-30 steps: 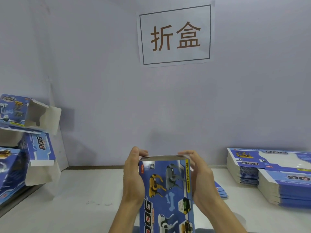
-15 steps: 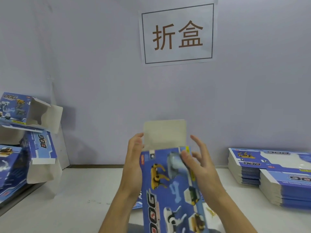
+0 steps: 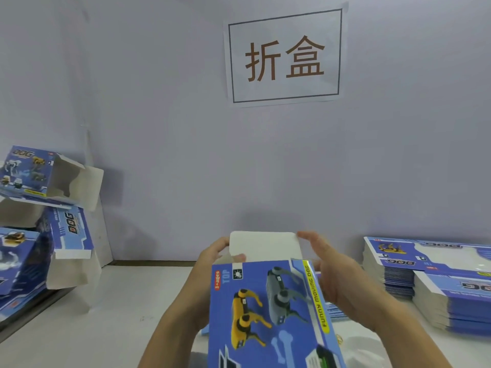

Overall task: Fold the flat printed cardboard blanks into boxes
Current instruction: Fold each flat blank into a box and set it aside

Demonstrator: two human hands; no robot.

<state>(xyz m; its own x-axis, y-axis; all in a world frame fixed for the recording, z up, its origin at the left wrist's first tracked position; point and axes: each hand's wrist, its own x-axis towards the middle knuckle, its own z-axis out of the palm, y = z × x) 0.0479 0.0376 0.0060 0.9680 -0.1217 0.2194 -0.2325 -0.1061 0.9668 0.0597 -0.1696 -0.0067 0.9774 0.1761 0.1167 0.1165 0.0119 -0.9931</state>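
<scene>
A: Largest item first?

B: Wall point(image 3: 159, 102), pale lilac, filled the far side. A white paper sign point(image 3: 284, 55) with two brown characters in a dark frame hung on it, upper centre right.

A: Next?

B: Table point(image 3: 111, 309), white, ran from the wall toward the near edge.

A: Stock on it?

B: Far right, stacks of flat blanks point(image 3: 430, 277), blue print up, one stack in front of the other. Far left, a heap of folded boxes point(image 3: 39, 208), several with end flaps open, piled against the wall corner.

A: The item in work?

B: One box point(image 3: 268, 312), blue, printed with a yellow robot dog and a grey one, was held in the air above the table, near centre. It was already opened into a sleeve. Its white end flap point(image 3: 264, 247) stood up at the far end, not tucked in.

A: Hands?

B: Left hand point(image 3: 210, 261) gripped the box's left side at the far end, fingers curled behind the flap, one fingertip showing in front of its lower edge. Right hand point(image 3: 334, 272) was at the box's right side, fingers loosely extended with their tips at the flap's upper right corner; a firm grip could not be told.

A: Smallest?

B: A few blue blanks point(image 3: 335, 312) lay on the table just right of the box, mostly hidden by the right hand.
</scene>
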